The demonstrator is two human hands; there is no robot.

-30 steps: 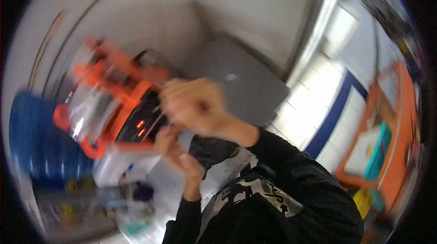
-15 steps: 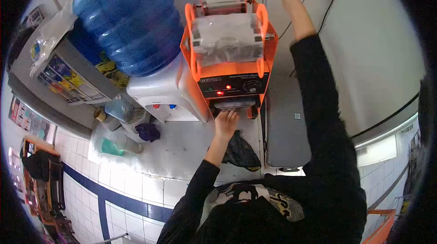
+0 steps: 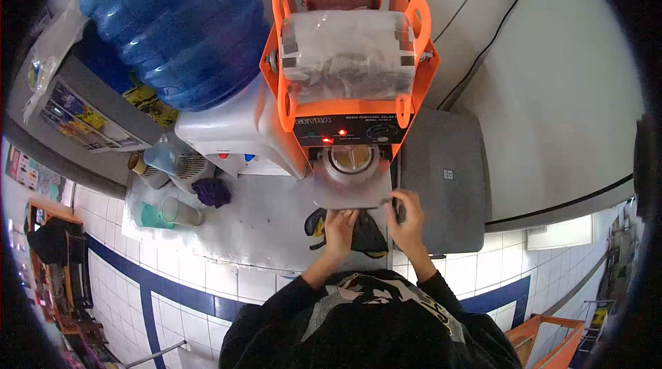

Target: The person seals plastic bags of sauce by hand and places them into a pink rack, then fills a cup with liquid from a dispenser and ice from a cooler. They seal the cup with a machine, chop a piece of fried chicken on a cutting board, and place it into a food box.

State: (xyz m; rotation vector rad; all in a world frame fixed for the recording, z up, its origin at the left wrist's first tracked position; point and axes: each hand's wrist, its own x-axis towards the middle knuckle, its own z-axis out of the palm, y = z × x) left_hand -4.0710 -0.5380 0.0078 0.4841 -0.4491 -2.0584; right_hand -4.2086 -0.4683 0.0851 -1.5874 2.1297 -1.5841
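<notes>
An orange cup sealing machine (image 3: 353, 110) stands in front of me, with red lights lit on its black panel. Its metal sliding tray (image 3: 362, 195) is pulled out toward me, slightly blurred by motion. A cup (image 3: 350, 159) with something yellowish inside sits in the tray's round opening, partly under the machine. At the tray's front edge, my left hand (image 3: 338, 232) has its fingers closed on it. My right hand (image 3: 408, 221) is beside the tray's right front corner, thumb and forefinger apart, holding nothing visible.
A water dispenser (image 3: 231, 135) with a large blue bottle (image 3: 176, 31) stands left. Two cups, one being a green cup (image 3: 155, 216), and a purple cloth (image 3: 211, 192) lie on the metal counter (image 3: 255, 231). A black bag (image 3: 365, 234) lies below the tray; a grey box (image 3: 445, 183) stands right.
The tray has slid out of the machine toward me with the cup in it, and my left hand has come back with it. My right hand has dropped from high on the right to the tray's corner.
</notes>
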